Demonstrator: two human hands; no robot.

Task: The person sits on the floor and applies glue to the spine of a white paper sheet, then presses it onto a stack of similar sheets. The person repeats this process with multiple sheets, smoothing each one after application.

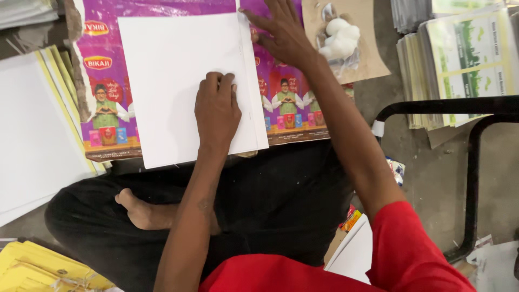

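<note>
1. Red sleeves (411,254) sit closest to the lens, with black trousers (281,200) and a bare foot (140,208) of the cross-legged person just beyond.
2. Left hand (217,111): grip flat and closed up, fingers together, palm pressed down on the white rectangular paper sheet (173,81). It clamps nothing; it only bears on the sheet near its right edge.
3. Right hand (281,35): grip spread, fingers apart, fingertips resting at the sheet's upper right edge and on the surface beside it. It holds nothing.
4. The white sheet lies directly under both grips, extending mostly to the left of the left grip. A narrow folded or overlapping strip (250,81) runs along its right edge, between the two grips.
5. Beneath the sheet lies a purple printed plastic wrapper (294,103), spread flat, showing on both sides of the sheet.
6. Just right of the right grip: a brown card piece (373,59) carrying a clear bag of white lumps (339,38).
7. Well right of both grips: stacks of green-and-white printed leaflets (459,59) and a black metal tube frame (476,140).
8. Far left of the left grip: a pile of white boards with yellow edges (32,130); yellow folders (38,267) lie near the left knee.
</note>
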